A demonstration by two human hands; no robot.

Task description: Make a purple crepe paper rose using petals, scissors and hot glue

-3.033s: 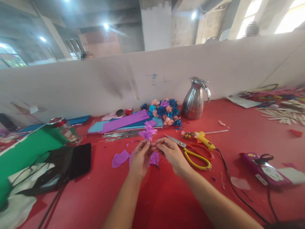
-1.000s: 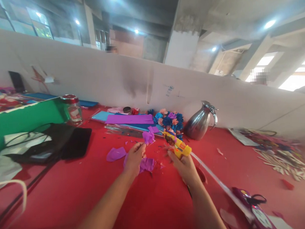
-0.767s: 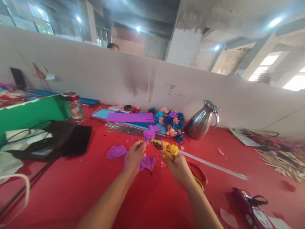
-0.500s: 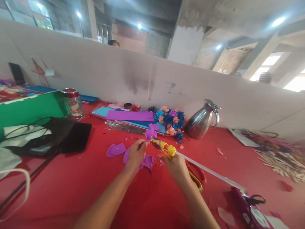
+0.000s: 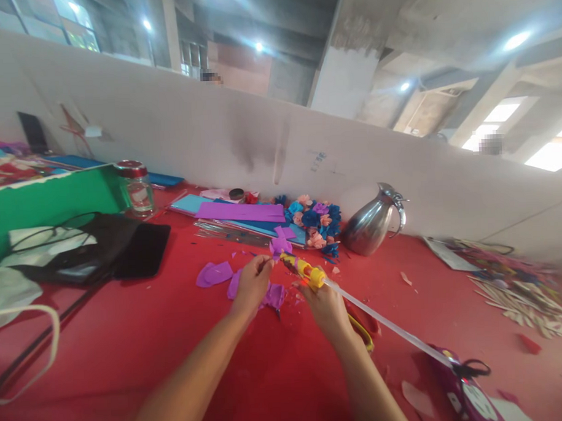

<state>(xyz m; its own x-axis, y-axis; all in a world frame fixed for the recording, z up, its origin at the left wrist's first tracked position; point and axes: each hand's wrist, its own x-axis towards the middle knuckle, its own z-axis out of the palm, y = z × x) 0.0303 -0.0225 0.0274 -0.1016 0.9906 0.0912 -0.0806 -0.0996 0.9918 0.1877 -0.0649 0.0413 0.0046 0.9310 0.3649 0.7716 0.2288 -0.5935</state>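
My right hand (image 5: 328,304) is wrapped round a yellow hot glue gun (image 5: 311,272), and a long translucent glue stick (image 5: 381,314) runs out of its back to the right. The nozzle end points left at a purple paper flower (image 5: 279,246). My left hand (image 5: 253,282) is closed in a pinch beside that flower and appears to grip it at its lower side; the fingertips partly hide the hold. Purple paper pieces (image 5: 214,274) lie left of and beneath my left hand. Scissors with yellow and red handles (image 5: 361,330) lie partly hidden behind my right wrist.
Blue, pink and purple paper flowers (image 5: 311,218) are heaped behind my hands, next to stacked purple paper strips (image 5: 239,212). A steel jug (image 5: 371,223) stands to the right. A lidded jar (image 5: 137,191), black phone (image 5: 141,251), purple power strip (image 5: 462,382) and wooden sticks (image 5: 510,301) surround the work area.
Both hands stay almost in place. The glue stick's far end has shifted slightly down, and the purple flower has turned a little. The whole view has moved slightly.
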